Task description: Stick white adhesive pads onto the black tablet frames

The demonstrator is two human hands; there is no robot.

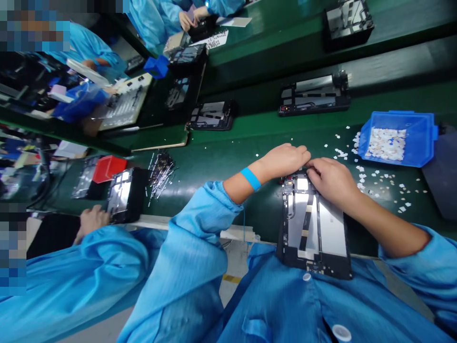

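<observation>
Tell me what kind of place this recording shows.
Most likely an electronics assembly line: opened tablet-like devices lie along a green conveyor belt, a blue bin holds small white parts, and co-workers in blue smocks work beside the person's hands.

Two hands work at the near edge of the green surface [228, 157]: the left hand [285, 159] and the right hand [330, 181], both on one open device frame [314, 228]. Farther along the belt lie three more frames of the same kind: one [314, 95], a second [212, 116], a third [348, 21] at the far side. One blue tray [421, 131] holds small white pieces, too many to count, with more scattered around it. One red box [109, 167] sits to the left. One co-worker's hand [93, 221] rests beside another frame [124, 195].
</observation>
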